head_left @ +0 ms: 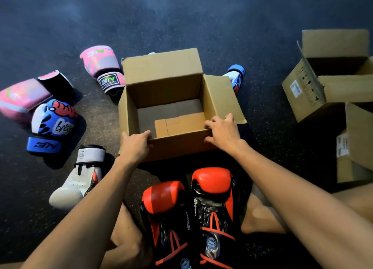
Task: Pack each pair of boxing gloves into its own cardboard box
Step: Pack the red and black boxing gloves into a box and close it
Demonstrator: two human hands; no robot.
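Hands grip the open box (161, 99): left hand (135, 145) and right hand (223, 132) curl fingers over its near rim; blue glove (235, 77) half-hidden behind.

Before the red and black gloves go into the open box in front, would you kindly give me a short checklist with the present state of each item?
1. Open box empty of gloves: ok, only bare cardboard shows inside.
2. Flaps clear of the opening: ok, far and right flaps stand outward.
3. Box steadied: ok, left hand and right hand both grip the near rim.
4. Red and black gloves together as a pair: ok, side by side in the lap, just behind the box.
5. Hands free to lift them: not ok, both are on the box.
6. Both gloves fit inside: cannot tell.
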